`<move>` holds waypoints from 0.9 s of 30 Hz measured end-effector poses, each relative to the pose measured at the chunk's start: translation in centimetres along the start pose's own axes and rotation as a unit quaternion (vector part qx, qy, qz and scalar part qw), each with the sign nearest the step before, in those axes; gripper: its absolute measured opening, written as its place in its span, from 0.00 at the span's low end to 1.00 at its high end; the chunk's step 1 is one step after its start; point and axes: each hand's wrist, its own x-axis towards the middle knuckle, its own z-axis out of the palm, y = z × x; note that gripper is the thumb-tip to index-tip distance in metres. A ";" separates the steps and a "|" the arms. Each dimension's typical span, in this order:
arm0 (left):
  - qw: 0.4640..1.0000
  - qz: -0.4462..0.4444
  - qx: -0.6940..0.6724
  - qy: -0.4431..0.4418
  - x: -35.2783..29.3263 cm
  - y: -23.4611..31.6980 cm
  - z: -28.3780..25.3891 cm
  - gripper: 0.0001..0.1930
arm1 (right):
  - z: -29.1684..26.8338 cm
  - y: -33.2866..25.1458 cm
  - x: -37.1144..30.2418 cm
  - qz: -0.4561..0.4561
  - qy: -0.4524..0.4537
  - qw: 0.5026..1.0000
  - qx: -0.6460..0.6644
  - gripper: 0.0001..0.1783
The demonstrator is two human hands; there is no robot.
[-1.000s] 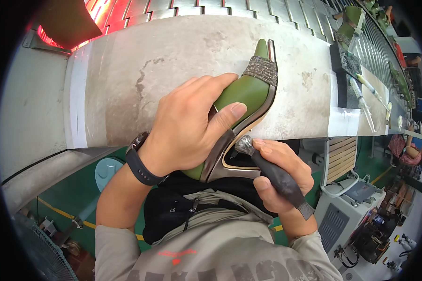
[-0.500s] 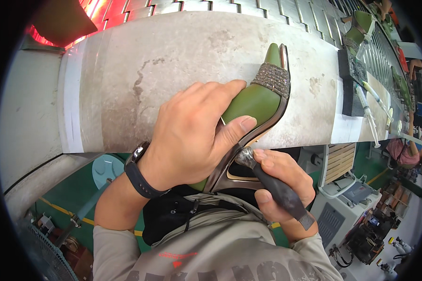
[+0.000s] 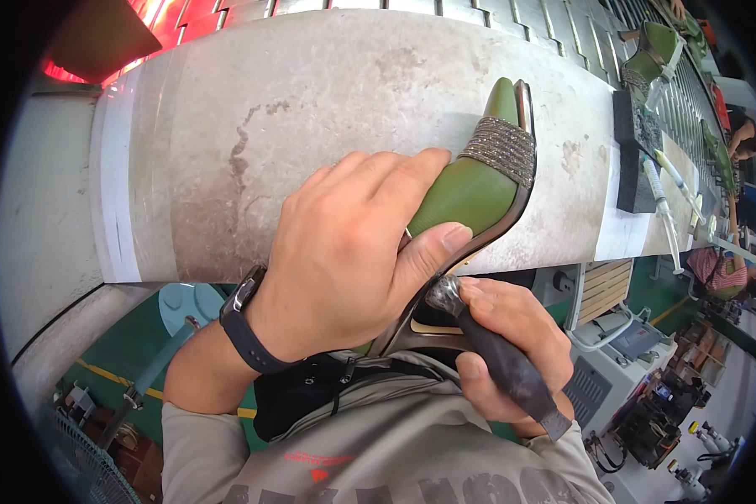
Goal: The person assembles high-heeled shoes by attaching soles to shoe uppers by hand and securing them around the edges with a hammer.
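A green high-heeled shoe (image 3: 466, 200) with a glittering stone-studded band lies on its side at the near edge of the worn pale bench (image 3: 336, 92), toe pointing away. My left hand (image 3: 344, 239) is wrapped over the upper, thumb near the sole edge, and holds the shoe down. In my right hand (image 3: 525, 332) is a dark-handled hand tool (image 3: 504, 361) with a rounded, silvery head. That head sits against or just beside the shoe's arch, near the heel; contact cannot be made out. Part of the heel end is hidden by my left hand.
Syringes (image 3: 661, 206) lean at a black block (image 3: 632, 155) on the bench's right. Beyond the bench runs a slatted metal conveyor (image 3: 445, 10), with more green shoes (image 3: 651, 55) at far right. Red light glows at far left. A light blue round stool (image 3: 185, 307) stands below left.
The shoe, both hands and the tool sit slightly farther right in the view, with the hands and tool also a little lower. Both grips are unchanged.
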 end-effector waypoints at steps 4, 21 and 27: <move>1.000 0.004 0.004 0.003 0.1 0.0 0.1 0.25 | 0.2 -0.3 -0.1 0.006 0.010 1.000 -0.013 0.23; 1.000 0.000 0.001 0.015 0.0 0.0 0.2 0.23 | 0.6 0.2 -0.2 0.007 0.004 1.000 0.027 0.21; 1.000 -0.009 0.003 0.009 0.1 0.6 0.2 0.23 | 0.4 -0.3 0.3 0.007 -0.006 1.000 0.013 0.23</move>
